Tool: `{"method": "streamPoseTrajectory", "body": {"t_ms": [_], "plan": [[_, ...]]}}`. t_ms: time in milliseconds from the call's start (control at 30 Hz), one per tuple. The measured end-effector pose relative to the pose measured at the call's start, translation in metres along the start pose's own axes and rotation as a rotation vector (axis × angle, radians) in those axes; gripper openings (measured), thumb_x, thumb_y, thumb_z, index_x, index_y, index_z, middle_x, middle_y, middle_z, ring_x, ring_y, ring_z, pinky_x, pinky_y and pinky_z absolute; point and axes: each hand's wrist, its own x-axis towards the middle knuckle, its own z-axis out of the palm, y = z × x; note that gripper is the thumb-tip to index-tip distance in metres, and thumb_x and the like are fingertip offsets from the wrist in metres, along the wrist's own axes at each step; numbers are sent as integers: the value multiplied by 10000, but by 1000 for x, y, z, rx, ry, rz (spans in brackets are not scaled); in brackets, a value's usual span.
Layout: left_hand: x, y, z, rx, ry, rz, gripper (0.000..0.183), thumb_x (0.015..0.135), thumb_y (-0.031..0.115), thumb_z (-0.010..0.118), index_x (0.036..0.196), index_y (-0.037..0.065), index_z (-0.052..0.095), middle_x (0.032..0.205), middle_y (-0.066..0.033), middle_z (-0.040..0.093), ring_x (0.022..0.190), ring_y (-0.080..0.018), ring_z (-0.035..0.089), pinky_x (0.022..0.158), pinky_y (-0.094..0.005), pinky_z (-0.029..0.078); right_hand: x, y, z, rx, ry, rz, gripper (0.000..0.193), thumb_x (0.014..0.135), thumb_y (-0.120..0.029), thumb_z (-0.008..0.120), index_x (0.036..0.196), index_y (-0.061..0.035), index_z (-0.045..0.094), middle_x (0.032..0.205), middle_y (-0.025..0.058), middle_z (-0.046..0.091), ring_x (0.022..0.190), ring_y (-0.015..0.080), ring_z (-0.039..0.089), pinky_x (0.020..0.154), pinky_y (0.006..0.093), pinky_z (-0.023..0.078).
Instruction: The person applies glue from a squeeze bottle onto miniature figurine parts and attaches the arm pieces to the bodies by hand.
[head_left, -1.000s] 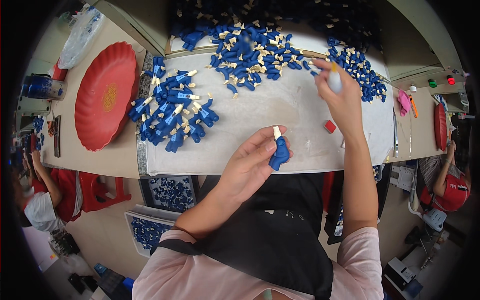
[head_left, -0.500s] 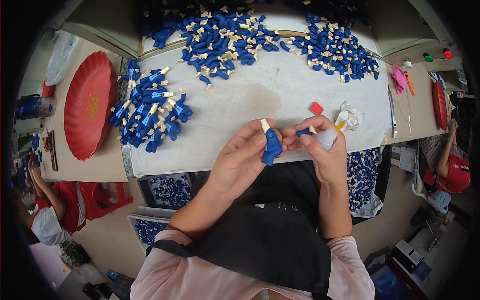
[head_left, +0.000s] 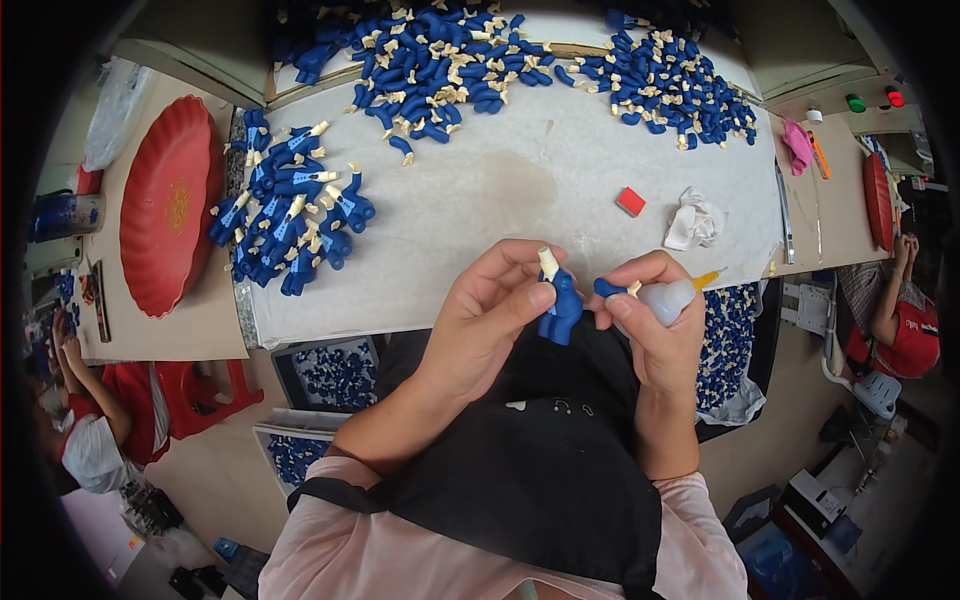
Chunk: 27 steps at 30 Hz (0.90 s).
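Note:
My left hand (head_left: 485,315) is closed around a blue figurine body (head_left: 564,308) with a cream neck piece, held upright just past the table's front edge. Facing it, my right hand (head_left: 660,345) pinches a small blue figurine arm (head_left: 607,288) with a cream hand at its end. The same hand also grips a whitish squeeze bottle (head_left: 668,300), whose yellow nozzle points right, away from the figurine. The arm piece is close to the body's right side; I cannot tell whether they touch.
Blue bodies (head_left: 290,205) are heaped on the table's left. Two piles of blue arms (head_left: 440,70) (head_left: 670,90) lie at the back. A small red box (head_left: 630,202) and crumpled tissue (head_left: 695,220) sit right of centre. A red scalloped tray (head_left: 150,215) stands left. Co-workers (head_left: 905,330) sit at both sides.
The figurine has turned a little and both hands appear slightly lower. The squeeze bottle has tipped so its nozzle points more to the right. The arm piece is still pinched.

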Motion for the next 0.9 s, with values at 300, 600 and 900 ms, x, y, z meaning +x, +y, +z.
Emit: {"method": "streamPoseTrajectory", "body": {"t_ms": [300, 600, 900], "plan": [[-1, 1, 2, 88, 27, 9, 253, 787, 30, 552, 1030, 20, 482, 983, -42, 533, 919, -101, 497, 795, -226, 386, -7, -5, 12, -515, 68, -317, 165, 663, 63, 623, 809, -4, 584, 745, 51, 589, 603, 68, 514, 524, 171, 380], [0, -1, -2, 160, -20, 88, 246, 790, 6, 541, 1029, 4, 480, 1027, -62, 520, 952, -111, 486, 812, -230, 385, -6, -7, 17, -749, 38, -477, 195, 628, 73, 643, 795, 0, 573, 700, 89, 567, 571, 142, 531, 507, 217, 398], [0, 1, -2, 356, -46, 209, 241, 786, -11, 541, 1021, -8, 490, 1018, -71, 521, 928, -113, 503, 804, -240, 410, -6, -11, 21, -923, 26, -549, 227, 607, 65, 655, 805, -11, 574, 672, 100, 558, 541, 191, 536, 468, 253, 413]]}}
